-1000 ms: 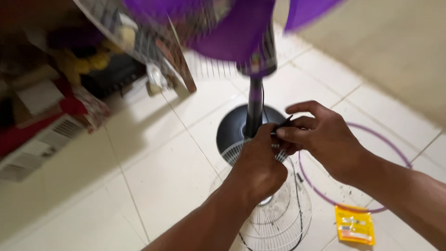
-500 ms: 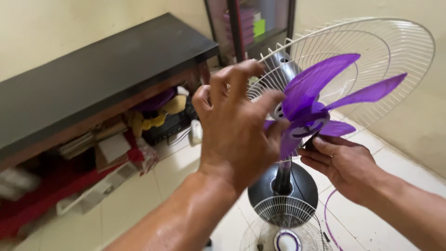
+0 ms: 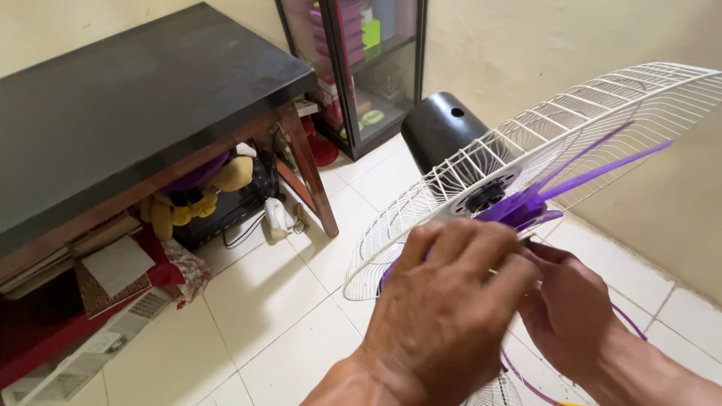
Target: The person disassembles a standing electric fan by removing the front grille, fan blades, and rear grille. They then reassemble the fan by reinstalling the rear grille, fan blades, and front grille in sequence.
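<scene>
Head view: black surface [image 3: 128, 98] filling upper left, clutter and a yellow plush toy [image 3: 192, 197] beneath. White wire fan guard [image 3: 602, 113] tilted across the right, black motor housing [image 3: 440, 131] behind, purple blades [image 3: 556, 188] at the hub. Left hand [image 3: 444, 308] spread over the hub's front, fingers curled, grip contents hidden. Right hand [image 3: 568, 304] just beside, pinching something small and dark near the blades. Purple ring [image 3: 630, 319] low on the tiled floor.

Home room, tiled floor [image 3: 271, 316], glass cabinet [image 3: 361, 68], plush toy [image 3: 188, 199]
</scene>
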